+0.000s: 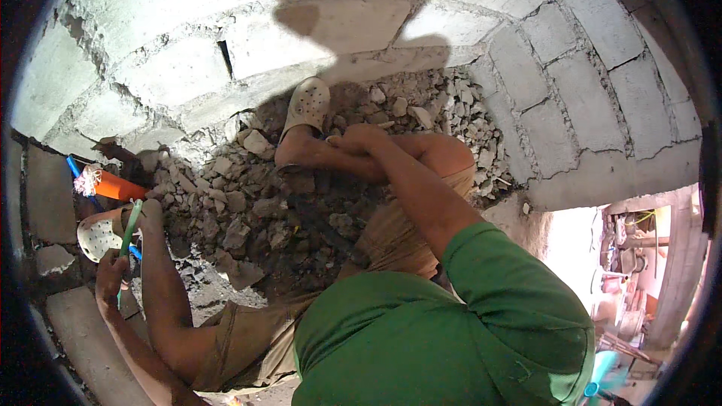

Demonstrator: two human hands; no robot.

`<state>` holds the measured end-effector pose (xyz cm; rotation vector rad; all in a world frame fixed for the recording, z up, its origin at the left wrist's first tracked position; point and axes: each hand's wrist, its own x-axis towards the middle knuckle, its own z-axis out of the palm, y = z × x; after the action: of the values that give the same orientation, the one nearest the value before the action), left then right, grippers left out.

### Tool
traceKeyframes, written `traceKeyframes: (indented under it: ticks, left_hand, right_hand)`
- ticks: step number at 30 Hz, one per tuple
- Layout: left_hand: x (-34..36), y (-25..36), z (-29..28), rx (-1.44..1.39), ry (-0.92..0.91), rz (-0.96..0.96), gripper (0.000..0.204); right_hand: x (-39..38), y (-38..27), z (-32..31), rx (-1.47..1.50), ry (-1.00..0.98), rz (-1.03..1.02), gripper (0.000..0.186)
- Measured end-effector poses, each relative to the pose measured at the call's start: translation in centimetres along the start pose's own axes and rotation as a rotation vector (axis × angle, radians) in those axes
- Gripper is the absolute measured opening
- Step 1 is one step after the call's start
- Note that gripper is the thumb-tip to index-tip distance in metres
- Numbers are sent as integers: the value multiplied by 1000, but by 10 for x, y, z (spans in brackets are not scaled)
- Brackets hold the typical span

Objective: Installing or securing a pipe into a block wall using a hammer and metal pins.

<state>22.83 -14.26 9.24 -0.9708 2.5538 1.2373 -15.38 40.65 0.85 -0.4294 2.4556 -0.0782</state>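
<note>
My left hand [111, 274] is at the left, beside my left shin, with its fingers wrapped round a slim light-green rod [131, 225]. The rod stands nearly upright and its top tilts to the right; its exact kind does not show. My right hand [361, 139] rests against my right lower leg, just above the ankle. Its fingers look curled together, and whatever may be between them is hidden. Beige clogs with holes are on my feet: the right clog [307, 105] is by the wall, the left clog [98, 237] next to the rod.
Broken grey rubble [248, 214] covers the ground between my legs. A block wall [316, 26] curves round the far side and right. An orange cylinder [116, 186] and a blue rod [73, 167] lie at the left. Assorted household things [624, 278] are beyond an opening.
</note>
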Motion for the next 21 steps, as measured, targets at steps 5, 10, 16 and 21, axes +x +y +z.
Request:
traceKeyframes:
  ticks: [5, 10, 16, 21]
  left_hand:
    - [77, -39, 24, 59, -76, -50, 20]
    - [248, -23, 209, 125, -194, 127, 15]
    - [289, -115, 166, 268, -145, 191, 14]
    - [258, -107, 110, 394, -72, 252, 18]
  right_hand:
    - [14, 30, 7, -8, -61, -44, 66]
    - [19, 32, 21, 31, 27, 93, 71]
    - [-2, 21, 9, -34, 62, 53, 66]
    - [0, 20, 14, -17, 96, -51, 65]
